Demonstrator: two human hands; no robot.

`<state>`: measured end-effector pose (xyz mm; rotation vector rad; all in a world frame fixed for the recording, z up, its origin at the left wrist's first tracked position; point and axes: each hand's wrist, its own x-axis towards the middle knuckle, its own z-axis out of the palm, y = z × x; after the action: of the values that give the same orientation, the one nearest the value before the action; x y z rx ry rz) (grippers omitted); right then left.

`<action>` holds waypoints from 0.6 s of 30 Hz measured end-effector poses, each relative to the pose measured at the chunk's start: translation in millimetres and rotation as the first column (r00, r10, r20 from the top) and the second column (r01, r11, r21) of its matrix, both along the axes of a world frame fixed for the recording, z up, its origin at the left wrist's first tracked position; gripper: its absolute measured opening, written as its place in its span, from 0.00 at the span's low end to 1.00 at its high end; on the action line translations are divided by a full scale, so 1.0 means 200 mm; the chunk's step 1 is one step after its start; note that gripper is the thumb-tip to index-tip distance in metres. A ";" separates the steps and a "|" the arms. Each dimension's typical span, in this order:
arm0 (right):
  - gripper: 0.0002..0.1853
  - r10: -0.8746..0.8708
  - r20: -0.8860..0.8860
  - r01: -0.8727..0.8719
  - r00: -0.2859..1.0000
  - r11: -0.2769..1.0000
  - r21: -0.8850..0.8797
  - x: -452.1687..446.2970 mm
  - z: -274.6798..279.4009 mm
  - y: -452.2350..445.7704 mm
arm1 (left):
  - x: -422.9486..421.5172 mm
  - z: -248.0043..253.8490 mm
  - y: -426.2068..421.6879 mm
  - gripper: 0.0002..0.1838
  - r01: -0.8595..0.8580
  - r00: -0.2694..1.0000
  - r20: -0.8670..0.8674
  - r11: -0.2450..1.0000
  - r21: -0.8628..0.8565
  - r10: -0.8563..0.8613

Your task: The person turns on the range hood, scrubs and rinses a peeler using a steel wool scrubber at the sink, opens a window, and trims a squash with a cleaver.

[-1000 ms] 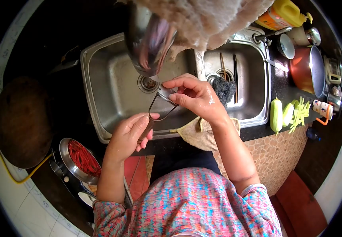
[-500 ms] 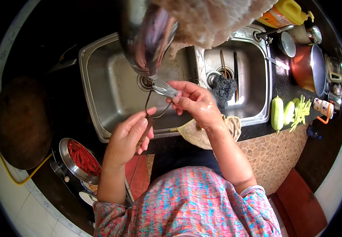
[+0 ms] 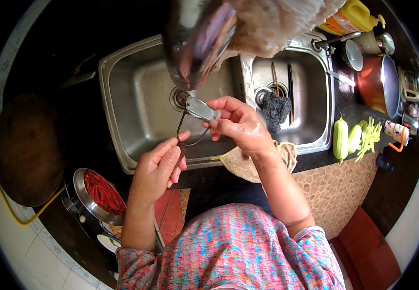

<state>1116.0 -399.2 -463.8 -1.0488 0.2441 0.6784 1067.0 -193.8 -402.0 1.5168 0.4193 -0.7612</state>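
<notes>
Over the left sink basin, my left hand [image 3: 157,166] is closed around the handle of a Y-shaped peeler [image 3: 200,108] with a wire frame and a flat, shiny metal head. My right hand [image 3: 241,124] pinches the right end of that head between thumb and fingers; its skin glistens wet. Just above the peeler's head hangs the end of a large shiny faucet [image 3: 197,53], blurred and close to the camera. Most of the handle is hidden by my left fingers. Beneath lies the left basin [image 3: 144,96] with its drain [image 3: 176,99].
In the right basin [image 3: 316,113] are a dark scrubber [image 3: 276,111] and chopsticks [image 3: 291,92]. A cloth [image 3: 241,162] hangs over the front edge. Pale green gourds [image 3: 340,140], a knife [image 3: 340,77] and a red pot [image 3: 376,87] stand right; a bowl of red peppers [image 3: 102,193] is left.
The peeler's head has turned to show a flatter, more opaque metal face. The view has shifted slightly, moving the faucet rightward. Both hands keep their hold.
</notes>
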 end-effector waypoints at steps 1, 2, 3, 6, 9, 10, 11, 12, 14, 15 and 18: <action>0.18 -0.012 -0.001 0.012 1.000 0.999 0.041 0.00 0.00 0.00 | 0.00 0.00 0.01 0.21 0.006 1.000 -0.001 1.000 0.000 -0.006; 0.18 -0.023 -0.002 0.023 1.000 0.996 0.081 0.00 0.00 0.00 | 0.00 0.00 0.01 0.20 0.012 1.000 -0.002 1.000 0.000 -0.012; 0.18 -0.023 -0.001 0.023 1.000 0.997 0.080 0.00 0.00 0.00 | 0.00 0.00 0.01 0.20 0.012 1.000 -0.002 1.000 -0.001 -0.012; 0.18 -0.004 0.004 0.004 1.000 0.999 0.041 0.00 0.00 0.01 | -0.01 -0.01 0.01 0.22 0.025 0.999 0.022 1.000 0.001 -0.025; 0.19 0.049 0.039 -0.046 0.998 0.996 -0.080 0.02 0.01 0.04 | -0.02 -0.01 0.01 0.21 0.027 0.998 0.053 0.999 0.018 -0.028; 0.19 0.049 0.047 -0.043 0.998 0.993 -0.107 0.01 0.00 0.05 | -0.02 -0.01 0.01 0.21 0.019 0.998 0.060 0.999 0.025 -0.021; 0.19 0.048 0.054 -0.041 0.997 0.990 -0.134 0.01 -0.01 0.05 | -0.02 -0.01 0.01 0.21 0.011 0.998 0.068 0.999 0.032 -0.013; 0.19 0.048 0.055 -0.041 0.997 0.990 -0.133 0.01 0.00 0.05 | -0.02 -0.01 0.01 0.21 0.011 0.998 0.068 0.999 0.033 -0.014; 0.19 0.013 0.001 -0.013 1.000 1.000 -0.004 0.01 0.01 0.03 | -0.01 -0.01 0.01 0.21 0.004 0.999 0.034 1.000 0.027 -0.005; 0.19 0.014 0.002 -0.014 1.000 1.000 -0.005 0.01 0.01 0.02 | -0.01 0.00 0.01 0.21 0.003 0.999 0.036 1.000 0.027 -0.004; 0.20 -0.013 -0.004 0.013 1.000 0.997 0.074 0.01 -0.01 0.01 | -0.01 0.00 0.00 0.21 0.005 0.999 0.033 1.000 0.028 -0.006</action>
<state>1117.3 -397.6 -465.0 -0.9742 0.2272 0.6733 1065.3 -193.0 -402.2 1.5551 0.4026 -0.7359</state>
